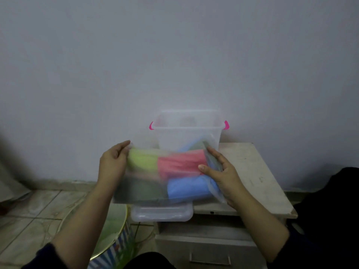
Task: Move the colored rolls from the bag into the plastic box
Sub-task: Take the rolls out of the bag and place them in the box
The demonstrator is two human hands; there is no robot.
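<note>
Bag: translucent bag point(147, 191) up in front of the box, blurred, held between both hands.
Left hand point(112, 164): pinching the top-left corner.
Right hand point(223, 175): gripping the right edge.
Rolls: yellow-green roll point(141, 160), pink roll point(180, 162), blue roll point(186, 187), dark green roll point(139, 189), all inside the bag.
Box: clear plastic box point(186, 133), pink latches, on the cabinet point(252, 171) behind.
Lid: clear lid point(161, 212) underneath.

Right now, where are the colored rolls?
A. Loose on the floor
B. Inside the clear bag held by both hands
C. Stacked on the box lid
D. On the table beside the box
B: the pink roll, yellow-green roll and blue roll show through the bag, which the left hand and right hand grip at its ends.
</note>
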